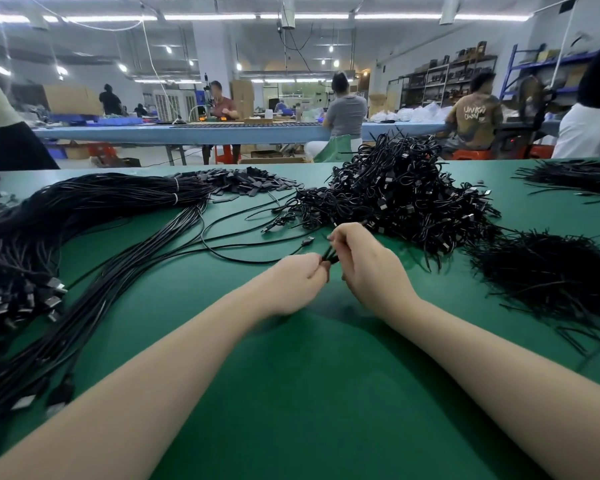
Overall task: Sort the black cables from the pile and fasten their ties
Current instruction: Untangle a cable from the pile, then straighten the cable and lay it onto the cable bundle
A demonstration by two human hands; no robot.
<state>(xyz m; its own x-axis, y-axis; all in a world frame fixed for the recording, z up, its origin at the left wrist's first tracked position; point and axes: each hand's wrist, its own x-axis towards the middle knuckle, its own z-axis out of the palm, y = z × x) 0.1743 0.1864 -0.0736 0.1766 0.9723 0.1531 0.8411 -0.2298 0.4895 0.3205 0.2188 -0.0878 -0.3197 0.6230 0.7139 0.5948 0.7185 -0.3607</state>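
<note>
My left hand (297, 282) and my right hand (364, 261) meet over the middle of the green table (291, 375). Both pinch the same short folded black cable (329, 257) between them. Its loose length (243, 259) trails left across the table, and a plug end (307, 241) lies just beyond my hands. Behind my right hand rises a big tangled pile of folded black cables (395, 195). A loose heap of black ties (548, 275) lies at the right.
A long bundle of straight black cables (84, 209) with white bands sweeps along the left, plugs (21, 296) at its near end. Small flat black pieces (243, 183) lie at the back. More ties (575, 176) sit far right. Several people work at the benches behind.
</note>
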